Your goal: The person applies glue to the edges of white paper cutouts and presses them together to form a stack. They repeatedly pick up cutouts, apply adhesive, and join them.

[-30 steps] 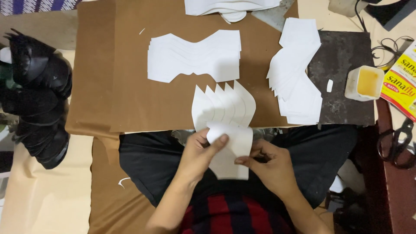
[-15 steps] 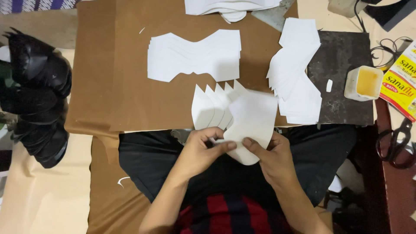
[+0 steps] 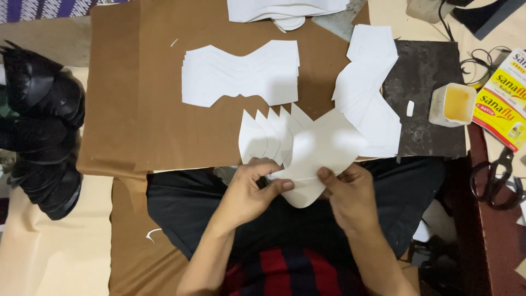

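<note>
Both hands pinch one white paper piece [image 3: 323,151]
Left hand [image 3: 249,192] and right hand [image 3: 350,194] clamped on its near edge; fanned paper stack [image 3: 263,137] just left; brown surface [image 3: 142,98] beneath.

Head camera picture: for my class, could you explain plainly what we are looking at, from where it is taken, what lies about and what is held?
The camera sits on a person's head and looks down at their lap. The left hand and right hand together pinch one white cut paper piece. On the brown board lie a fanned row of pointed white pieces, a stack of wavy-edged white pieces and another stack beside a dark mat. A small tub of yellow paste, scissors and black shoe parts sit at the sides.
</note>
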